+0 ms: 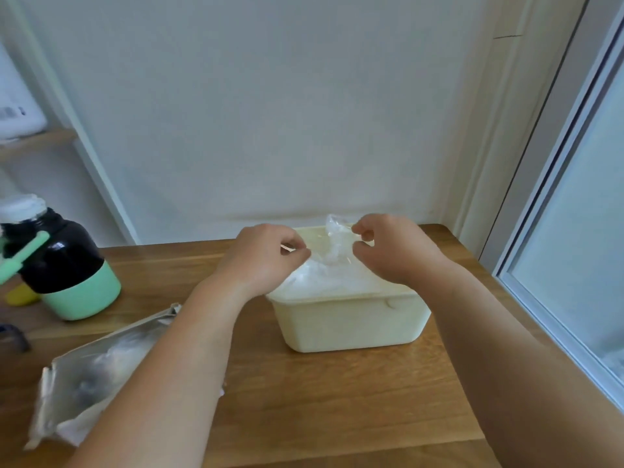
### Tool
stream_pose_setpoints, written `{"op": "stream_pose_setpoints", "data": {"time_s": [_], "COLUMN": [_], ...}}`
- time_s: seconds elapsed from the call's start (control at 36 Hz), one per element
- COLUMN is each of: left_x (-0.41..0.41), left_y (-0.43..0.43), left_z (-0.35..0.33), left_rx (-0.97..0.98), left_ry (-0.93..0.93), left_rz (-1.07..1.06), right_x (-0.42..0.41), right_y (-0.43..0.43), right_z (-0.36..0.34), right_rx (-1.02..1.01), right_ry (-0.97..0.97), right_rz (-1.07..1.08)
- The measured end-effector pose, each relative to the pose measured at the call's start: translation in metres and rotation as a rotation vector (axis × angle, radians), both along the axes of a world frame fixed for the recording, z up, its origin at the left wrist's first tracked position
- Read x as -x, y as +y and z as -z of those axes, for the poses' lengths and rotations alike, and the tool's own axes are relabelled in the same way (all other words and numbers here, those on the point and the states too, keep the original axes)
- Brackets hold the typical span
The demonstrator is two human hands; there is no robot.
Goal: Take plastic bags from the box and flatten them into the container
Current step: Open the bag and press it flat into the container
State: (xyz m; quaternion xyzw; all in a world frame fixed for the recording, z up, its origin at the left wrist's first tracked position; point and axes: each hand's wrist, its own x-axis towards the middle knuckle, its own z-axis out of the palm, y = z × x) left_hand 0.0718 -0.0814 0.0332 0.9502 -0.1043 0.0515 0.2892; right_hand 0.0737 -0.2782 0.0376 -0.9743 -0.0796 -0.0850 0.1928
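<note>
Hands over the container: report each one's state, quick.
Left hand: fingers curled, pinching the plastic bag at its left edge, above the container.
Right hand: pinching the same bag's crumpled top.

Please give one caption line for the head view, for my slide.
The left hand and right hand pinch a clear plastic bag above the cream container on the wooden table.
</note>
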Motion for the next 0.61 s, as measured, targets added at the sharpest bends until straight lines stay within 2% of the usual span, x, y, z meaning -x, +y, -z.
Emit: {"op": "stream_pose_setpoints", "data": {"time_s": [0.17,0.31,0.44,0.61], "left_x": [0.041,0.080,0.106,0.107], "left_y": [0.041,0.088,0.127,0.139], "left_z": [-0.006,0.000,0.011,0.029], "left_rx": [0.117,0.116,-0.002,-0.148], "left_ry": [-0.075,-0.024,0.077,0.347], "left_rz": [-0.071,-0.148,-0.277,-0.264], "right_x": [0.032,0.050,0.057,0.054], "right_y": [0.058,0.115,0.161,0.187], "right_z": [-0.012,0.005,0.030,0.053], "right_rx": [-0.290,-0.435,-0.461,-0.383], "right_ry": [-0.113,-0.041,0.112,0.293], "right_rz": [-0.141,-0.292,-0.382,-0.388]}}
